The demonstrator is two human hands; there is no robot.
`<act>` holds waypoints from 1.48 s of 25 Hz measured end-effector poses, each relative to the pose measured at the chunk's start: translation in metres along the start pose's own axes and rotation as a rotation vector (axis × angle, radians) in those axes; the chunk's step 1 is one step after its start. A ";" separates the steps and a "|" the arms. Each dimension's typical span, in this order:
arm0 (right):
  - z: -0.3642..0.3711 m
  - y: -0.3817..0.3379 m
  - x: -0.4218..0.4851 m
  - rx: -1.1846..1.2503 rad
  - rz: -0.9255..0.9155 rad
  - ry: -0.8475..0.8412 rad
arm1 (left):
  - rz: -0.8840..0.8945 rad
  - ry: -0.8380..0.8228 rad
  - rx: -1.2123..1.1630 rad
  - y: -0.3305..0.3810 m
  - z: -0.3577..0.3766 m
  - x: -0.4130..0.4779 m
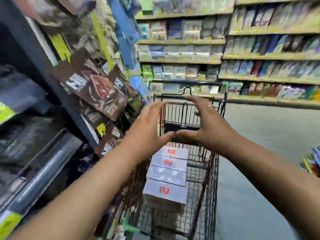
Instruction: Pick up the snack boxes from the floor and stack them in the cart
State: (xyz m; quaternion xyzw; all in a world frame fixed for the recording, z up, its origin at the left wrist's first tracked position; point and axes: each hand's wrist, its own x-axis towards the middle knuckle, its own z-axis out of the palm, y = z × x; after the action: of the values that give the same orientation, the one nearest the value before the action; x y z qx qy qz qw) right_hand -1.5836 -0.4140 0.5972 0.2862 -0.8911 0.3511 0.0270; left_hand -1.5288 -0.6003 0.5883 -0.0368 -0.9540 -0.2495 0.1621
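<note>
Both hands are held out above the cart (211,187) and nothing is gripped. The left hand (149,125) and the right hand (207,125) are spread wide, with the thumbs meeting tip to tip and the fingers arched towards each other. The snack boxes (167,172) are seen just below the hands, under the left wrist, laid in a row along the near wall of the cart. No box can be made out on the floor (259,135) beyond the right hand.

The boxes are judged to be stiff cardboard, fairly light, with smooth faces that may slip. Each is best taken by its two long sides, one hand on each. Corners could be dented if a box is dropped in.
</note>
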 end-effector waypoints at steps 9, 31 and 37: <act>-0.162 -0.093 -0.009 -0.016 -0.512 0.018 | -0.045 0.310 0.227 0.153 -0.149 -0.031; -0.072 -0.438 -0.379 0.496 -1.332 -0.524 | -0.894 0.740 0.699 0.369 -0.302 -0.582; -0.030 -0.507 -0.550 0.560 -1.540 -0.751 | -1.207 0.855 0.779 0.452 -0.280 -0.760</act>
State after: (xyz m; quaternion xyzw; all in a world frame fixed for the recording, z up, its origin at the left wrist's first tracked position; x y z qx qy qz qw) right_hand -0.8605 -0.4235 0.7922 0.8959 -0.2845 0.3235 -0.1087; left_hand -0.6607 -0.3345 0.7792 0.6370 -0.6841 0.0616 0.3499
